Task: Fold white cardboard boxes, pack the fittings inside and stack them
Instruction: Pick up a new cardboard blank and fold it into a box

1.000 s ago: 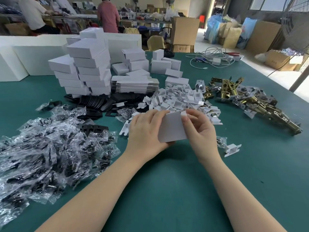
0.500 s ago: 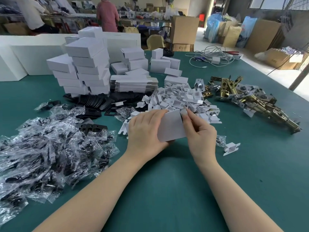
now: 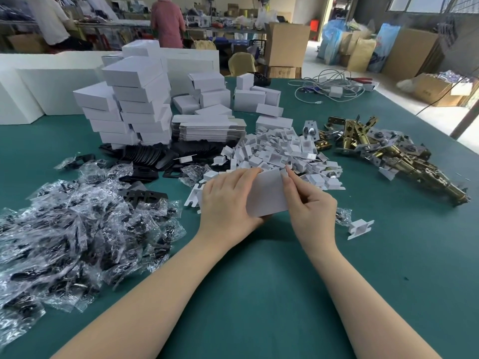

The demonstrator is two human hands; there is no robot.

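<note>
A plain white box (image 3: pixel 265 194) — matte cardboard, unprinted, its broad face towards the camera — is held just above the green tabletop (image 3: pixel 259 281), in front of a heap of small white inserts (image 3: pixel 280 154). The left hand (image 3: pixel 225 200) curls round its left end; the right hand (image 3: pixel 309 206) pinches the upper right edge, where a small flap sticks up. Finished boxes (image 3: pixel 132 104) are stacked behind — brass fittings (image 3: pixel 388 154) lie to the right.

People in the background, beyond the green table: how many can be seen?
2. One person in a pink top stands at the far benches, back to the camera. Another in a white top bends over at far left. Clutter may hide others.
</note>
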